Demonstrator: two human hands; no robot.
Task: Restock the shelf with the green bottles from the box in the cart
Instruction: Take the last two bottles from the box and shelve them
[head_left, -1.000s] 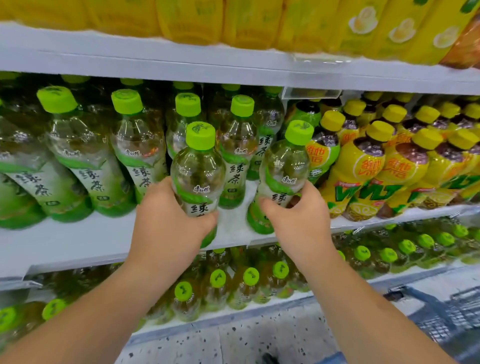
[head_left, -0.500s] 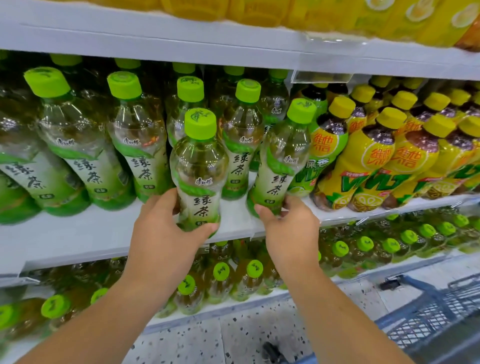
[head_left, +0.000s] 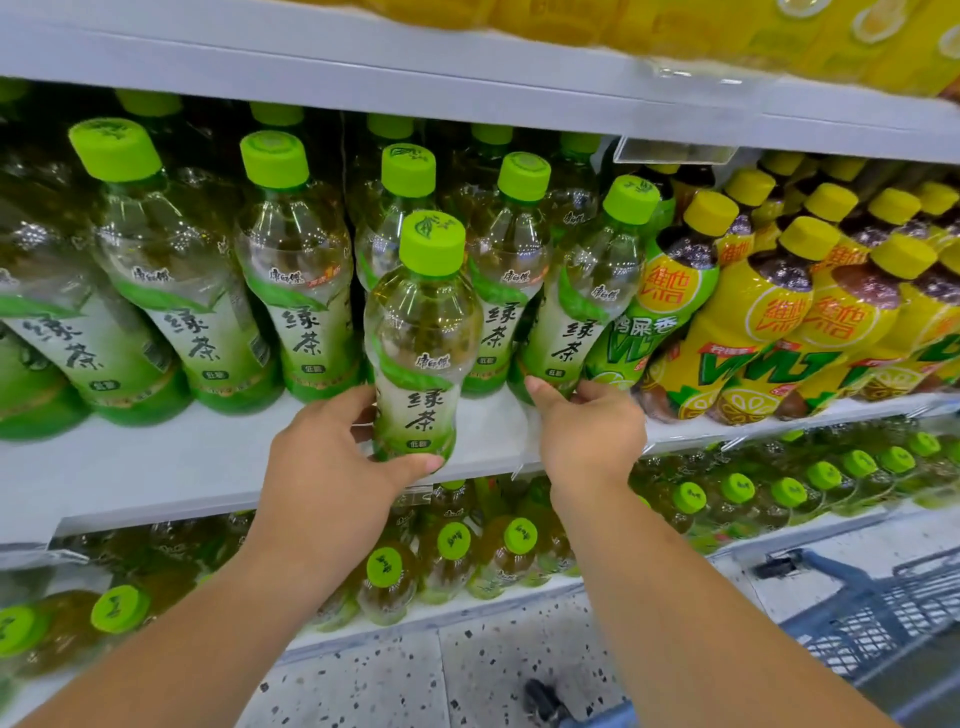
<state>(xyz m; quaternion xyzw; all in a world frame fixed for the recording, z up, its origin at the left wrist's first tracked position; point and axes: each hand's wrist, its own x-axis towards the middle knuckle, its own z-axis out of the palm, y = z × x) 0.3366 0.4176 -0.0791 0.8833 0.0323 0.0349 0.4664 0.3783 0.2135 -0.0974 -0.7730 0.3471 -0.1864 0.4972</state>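
My left hand (head_left: 332, 467) grips the base of a green-capped tea bottle (head_left: 421, 332), which stands upright at the front edge of the white middle shelf (head_left: 208, 457). My right hand (head_left: 587, 431) holds the bottom of a second green tea bottle (head_left: 587, 296), tilted back among the row of the same bottles (head_left: 291, 270) on that shelf. The box is out of view.
Yellow-capped lemon tea bottles (head_left: 769, 322) fill the shelf's right part. More green-capped bottles (head_left: 452, 561) lie on the shelf below. Yellow packs sit on the top shelf (head_left: 675, 31). The blue cart's edge (head_left: 872, 613) shows at lower right over speckled floor.
Both bottles have moved further onto the shelf. The right one now leans in line with the row, and my hands have slid down to the bottle bases.
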